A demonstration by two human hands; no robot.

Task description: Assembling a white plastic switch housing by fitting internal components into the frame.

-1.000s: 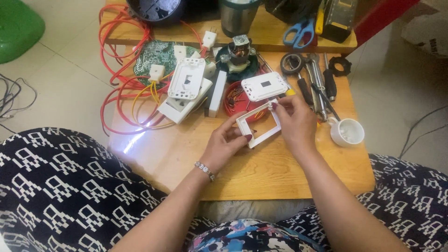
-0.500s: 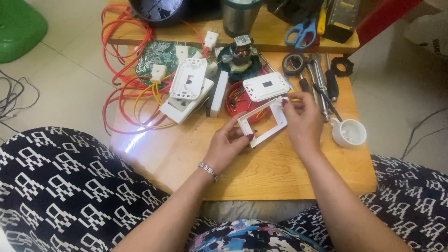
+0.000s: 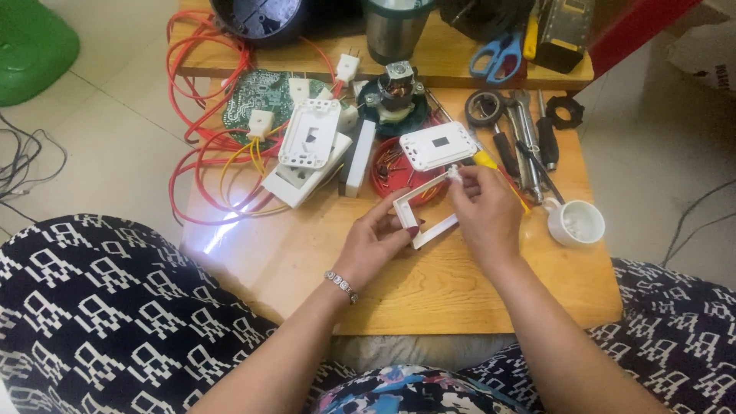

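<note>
My left hand [image 3: 376,245] holds a white rectangular plastic frame [image 3: 420,208] by its near left corner, just above the wooden table [image 3: 429,291]. My right hand [image 3: 483,211] grips the frame's far right side, fingertips pinched at its top corner. A white switch plate [image 3: 437,146] lies just beyond the frame, over a red round tray [image 3: 389,172] of small parts.
Further white plates [image 3: 310,134], a green circuit board [image 3: 257,92], orange and red wires [image 3: 207,146], a small motor [image 3: 395,88], pliers and screwdrivers [image 3: 525,146], tape rolls [image 3: 484,107], blue scissors [image 3: 494,54] and a white cup [image 3: 575,222] crowd the table's far half.
Both hands with the frame have shifted slightly; my right fingers have moved up to the frame's far corner. The view has tilted a little.
</note>
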